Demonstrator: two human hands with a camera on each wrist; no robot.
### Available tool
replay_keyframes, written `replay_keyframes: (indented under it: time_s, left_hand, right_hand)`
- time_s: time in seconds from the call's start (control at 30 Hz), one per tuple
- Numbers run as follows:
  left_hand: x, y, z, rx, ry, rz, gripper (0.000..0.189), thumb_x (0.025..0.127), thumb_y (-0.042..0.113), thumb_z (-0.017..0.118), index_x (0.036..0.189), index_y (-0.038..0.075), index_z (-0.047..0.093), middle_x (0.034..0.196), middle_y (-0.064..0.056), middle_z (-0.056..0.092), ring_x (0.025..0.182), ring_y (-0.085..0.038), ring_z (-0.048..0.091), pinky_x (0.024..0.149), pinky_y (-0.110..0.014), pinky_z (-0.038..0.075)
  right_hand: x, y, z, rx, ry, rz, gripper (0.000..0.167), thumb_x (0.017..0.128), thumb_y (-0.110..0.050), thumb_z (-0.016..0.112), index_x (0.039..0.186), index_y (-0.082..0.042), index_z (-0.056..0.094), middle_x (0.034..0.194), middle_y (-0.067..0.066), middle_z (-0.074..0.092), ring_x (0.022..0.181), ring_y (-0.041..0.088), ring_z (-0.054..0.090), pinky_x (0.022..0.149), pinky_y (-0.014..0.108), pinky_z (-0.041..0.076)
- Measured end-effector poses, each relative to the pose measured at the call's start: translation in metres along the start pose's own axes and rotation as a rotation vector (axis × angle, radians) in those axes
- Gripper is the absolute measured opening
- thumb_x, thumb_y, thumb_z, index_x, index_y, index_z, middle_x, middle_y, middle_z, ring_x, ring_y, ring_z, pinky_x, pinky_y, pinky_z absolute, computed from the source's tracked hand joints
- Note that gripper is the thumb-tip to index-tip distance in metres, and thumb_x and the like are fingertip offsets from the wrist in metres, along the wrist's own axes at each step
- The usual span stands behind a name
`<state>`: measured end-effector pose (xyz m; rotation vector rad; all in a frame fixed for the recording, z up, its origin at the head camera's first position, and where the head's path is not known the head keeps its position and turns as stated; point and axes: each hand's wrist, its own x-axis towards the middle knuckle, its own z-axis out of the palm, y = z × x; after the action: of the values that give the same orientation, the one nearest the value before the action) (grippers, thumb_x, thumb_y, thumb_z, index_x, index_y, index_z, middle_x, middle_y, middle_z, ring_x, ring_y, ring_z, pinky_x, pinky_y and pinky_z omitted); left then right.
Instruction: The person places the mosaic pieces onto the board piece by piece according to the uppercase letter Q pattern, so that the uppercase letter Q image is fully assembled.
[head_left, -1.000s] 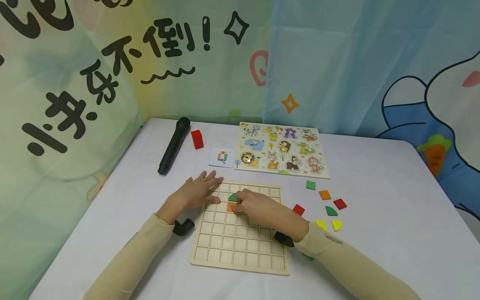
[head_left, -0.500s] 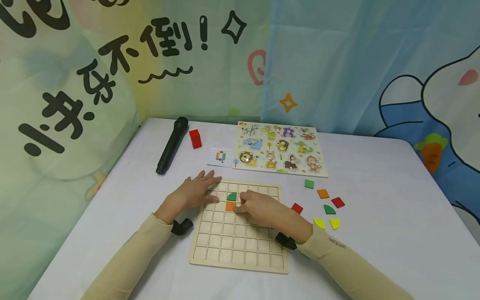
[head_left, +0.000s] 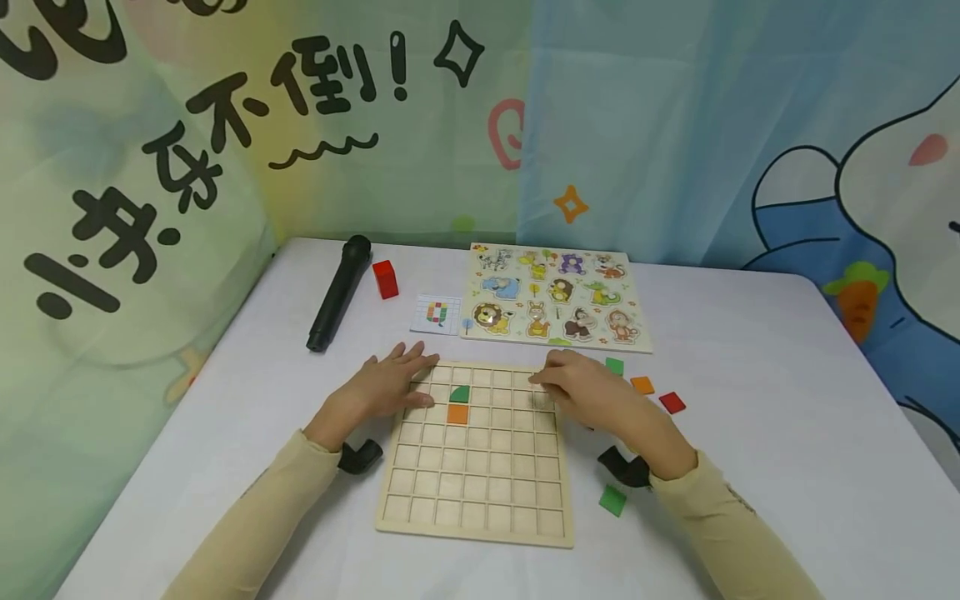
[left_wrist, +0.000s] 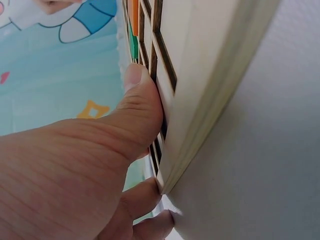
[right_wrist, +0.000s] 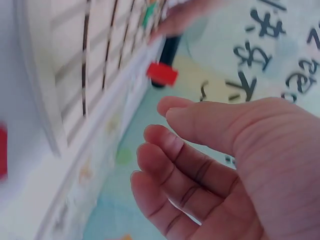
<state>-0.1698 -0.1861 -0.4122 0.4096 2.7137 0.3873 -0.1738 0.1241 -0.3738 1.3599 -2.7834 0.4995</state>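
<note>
A wooden grid board (head_left: 480, 485) lies on the white table. Two pieces sit in its cells: a green quarter-round tile (head_left: 461, 395) and, directly below it, an orange square tile (head_left: 457, 414). My left hand (head_left: 381, 388) rests at the board's far left corner with fingers spread; in the left wrist view its thumb (left_wrist: 137, 107) lies along the board's face. Over the board's far right edge is my right hand (head_left: 596, 393). The right wrist view shows its fingers (right_wrist: 165, 165) loosely bent, nothing between them.
Right of the board lie loose tiles: green (head_left: 612, 500), another green (head_left: 614, 366), orange (head_left: 642, 385) and red (head_left: 672, 402). Behind it are a pattern card (head_left: 436, 315), an animal puzzle (head_left: 555, 298), a red block (head_left: 386, 279) and a black microphone (head_left: 339, 293).
My right hand has left the orange tile and moved right to the board's far right edge, now hiding some loose tiles. My left hand stays at the corner.
</note>
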Motion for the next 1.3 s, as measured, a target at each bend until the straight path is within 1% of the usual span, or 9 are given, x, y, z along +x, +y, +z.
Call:
replay_keyframes:
  time_s: [0.23,0.3,0.4,0.5,0.67,0.83,1.07,1.17,1.3]
  left_hand:
    - [-0.001,0.0,0.0,-0.007,0.004,0.009,0.075,0.09,0.044,0.065,0.153,0.018,0.033,0.161,-0.013,0.023,0.149,-0.038,0.016,0.113,-0.068,0.018]
    - [-0.001,-0.001,0.0,-0.007,0.004,0.003,0.075,0.09,0.043,0.065,0.153,0.018,0.033,0.161,-0.013,0.023,0.149,-0.039,0.016,0.113,-0.068,0.018]
    - [0.0,0.0,0.0,-0.008,0.005,-0.002,0.075,0.09,0.043,0.065,0.153,0.017,0.033,0.161,-0.014,0.023,0.149,-0.039,0.016,0.113,-0.068,0.018]
    - [0.001,0.002,-0.001,-0.007,0.004,-0.001,0.076,0.09,0.042,0.065,0.153,0.017,0.033,0.161,-0.014,0.022,0.149,-0.039,0.016,0.113,-0.068,0.018]
    - [0.002,0.002,0.0,-0.007,-0.002,0.0,0.076,0.09,0.042,0.065,0.153,0.016,0.032,0.161,-0.015,0.022,0.149,-0.04,0.015,0.112,-0.068,0.018]
    - [0.001,0.0,0.002,0.012,-0.002,0.003,0.076,0.09,0.043,0.065,0.153,0.016,0.033,0.16,-0.016,0.023,0.148,-0.041,0.017,0.111,-0.069,0.02]
    - [0.0,-0.003,0.002,0.017,0.013,0.015,0.075,0.09,0.043,0.065,0.153,0.016,0.034,0.16,-0.016,0.023,0.148,-0.042,0.018,0.11,-0.07,0.021]
    - [-0.001,-0.001,0.002,0.012,0.01,0.014,0.076,0.09,0.044,0.065,0.153,0.016,0.033,0.16,-0.016,0.023,0.148,-0.041,0.017,0.11,-0.069,0.021]
    - [-0.001,0.001,0.001,0.003,0.008,0.011,0.076,0.09,0.044,0.065,0.153,0.016,0.033,0.16,-0.016,0.023,0.148,-0.041,0.017,0.111,-0.069,0.02]
  right_hand:
    - [-0.019,0.026,-0.027,0.002,0.031,0.122,0.019,0.089,0.003,0.065,0.106,0.003,0.073,0.086,0.006,0.061,0.068,0.01,0.049,0.058,0.024,0.044]
    - [-0.024,0.033,-0.034,0.001,0.028,0.18,0.019,0.089,0.002,0.065,0.107,0.003,0.072,0.088,0.007,0.062,0.067,0.011,0.05,0.059,0.026,0.045]
    - [-0.032,0.045,-0.044,-0.003,0.031,0.287,0.021,0.09,-0.001,0.066,0.11,0.003,0.071,0.093,0.011,0.064,0.072,0.015,0.055,0.065,0.031,0.052]
    - [-0.04,0.055,-0.053,-0.009,0.041,0.365,0.022,0.09,-0.001,0.065,0.111,0.004,0.07,0.095,0.013,0.065,0.077,0.02,0.058,0.069,0.036,0.055]
    - [-0.05,0.07,-0.062,-0.017,0.024,0.42,0.025,0.089,-0.001,0.065,0.113,0.005,0.069,0.091,0.013,0.063,0.08,0.024,0.057,0.07,0.038,0.054]
    - [-0.058,0.083,-0.062,-0.01,-0.081,0.516,0.03,0.089,-0.003,0.067,0.117,0.007,0.065,0.094,0.017,0.062,0.084,0.028,0.057,0.076,0.045,0.055]
    - [-0.057,0.098,-0.051,0.094,-0.331,0.672,0.042,0.089,-0.011,0.069,0.126,0.006,0.058,0.113,0.028,0.059,0.094,0.035,0.056,0.084,0.048,0.055]
    - [-0.057,0.101,-0.046,0.109,-0.391,0.695,0.043,0.089,-0.013,0.069,0.126,0.004,0.058,0.119,0.029,0.058,0.1,0.037,0.055,0.088,0.052,0.052]
    - [-0.058,0.101,-0.04,0.121,-0.408,0.677,0.038,0.087,-0.013,0.071,0.12,0.003,0.061,0.116,0.027,0.059,0.098,0.035,0.054,0.088,0.051,0.052]
